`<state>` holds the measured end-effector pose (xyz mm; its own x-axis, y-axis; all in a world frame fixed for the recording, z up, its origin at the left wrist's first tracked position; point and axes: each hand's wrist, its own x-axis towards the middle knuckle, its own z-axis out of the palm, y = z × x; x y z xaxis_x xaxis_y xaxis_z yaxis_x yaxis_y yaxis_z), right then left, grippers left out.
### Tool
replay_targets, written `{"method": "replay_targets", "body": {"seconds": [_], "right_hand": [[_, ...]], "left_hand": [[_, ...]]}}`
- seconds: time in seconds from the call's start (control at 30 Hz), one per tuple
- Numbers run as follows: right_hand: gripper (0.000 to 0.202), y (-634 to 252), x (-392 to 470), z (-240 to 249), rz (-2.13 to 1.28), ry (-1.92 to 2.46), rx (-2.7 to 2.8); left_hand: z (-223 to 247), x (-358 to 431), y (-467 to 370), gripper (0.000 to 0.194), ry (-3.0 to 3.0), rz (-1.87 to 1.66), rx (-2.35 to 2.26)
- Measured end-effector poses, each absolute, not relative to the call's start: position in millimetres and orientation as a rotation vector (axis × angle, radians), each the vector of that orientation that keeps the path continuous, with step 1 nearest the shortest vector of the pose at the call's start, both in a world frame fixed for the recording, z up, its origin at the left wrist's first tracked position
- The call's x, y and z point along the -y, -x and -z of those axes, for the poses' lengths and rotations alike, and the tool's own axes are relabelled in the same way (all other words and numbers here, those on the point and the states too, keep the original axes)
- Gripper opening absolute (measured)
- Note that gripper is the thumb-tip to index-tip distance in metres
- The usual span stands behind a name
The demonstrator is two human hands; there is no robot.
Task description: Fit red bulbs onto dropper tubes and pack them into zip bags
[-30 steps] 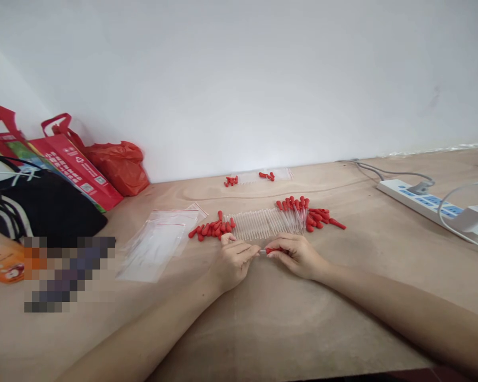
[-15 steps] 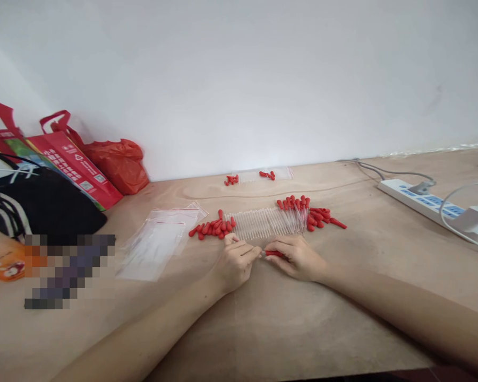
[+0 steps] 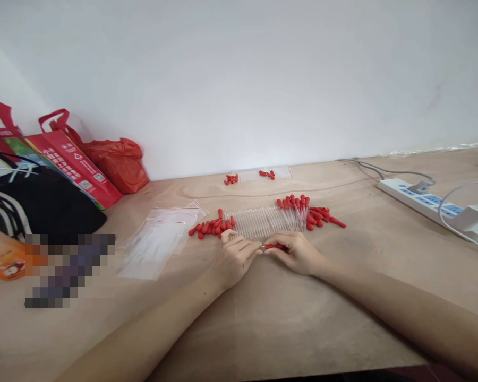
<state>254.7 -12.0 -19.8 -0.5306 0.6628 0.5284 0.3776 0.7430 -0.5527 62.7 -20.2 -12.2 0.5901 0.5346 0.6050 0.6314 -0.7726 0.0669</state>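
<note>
Between the fingers of my right hand point(image 3: 298, 253) is a red rubber dropper bulb point(image 3: 274, 246). My left hand point(image 3: 237, 258) pinches a thin glass dropper tube, mostly hidden by the fingers, whose end meets the bulb's mouth. Just beyond my hands lies a row of clear glass tubes point(image 3: 255, 222) side by side. At the row's right end, several droppers with red bulbs point(image 3: 292, 202) rest on the tubes. Loose red bulbs are heaped left of the row point(image 3: 213, 227) and right of it point(image 3: 321, 216).
Clear zip bags point(image 3: 155, 244) lie to the left. Against the wall is another bag of tubes point(image 3: 247, 175) with a few red bulbs. Shopping bags point(image 3: 75, 164) and a black bag point(image 3: 43, 207) stand at far left. A power strip point(image 3: 422, 199) with cables lies at right.
Both hands have shifted slightly away from me, toward the tubes, with the bulb and tube still held end to end. The rest of the table looks the same.
</note>
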Motion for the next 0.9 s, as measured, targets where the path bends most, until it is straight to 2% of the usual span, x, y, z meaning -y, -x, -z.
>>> {"method": "replay_targets", "body": {"seconds": [0.53, 0.8, 0.9], "right_hand": [[0.013, -255, 14, 22, -0.365, 0.627, 2.228], [0.018, -252, 8, 19, -0.694, 0.721, 1.932], [0.024, -258, 2, 10, -0.886, 0.755, 1.682]], "left_hand": [[9, 26, -61, 0.021, 2.648, 0.911, 0.964], [10, 21, -63, 0.019, 2.669, 1.037, 1.061], [6, 22, -61, 0.032, 2.715, 1.001, 1.178]]}}
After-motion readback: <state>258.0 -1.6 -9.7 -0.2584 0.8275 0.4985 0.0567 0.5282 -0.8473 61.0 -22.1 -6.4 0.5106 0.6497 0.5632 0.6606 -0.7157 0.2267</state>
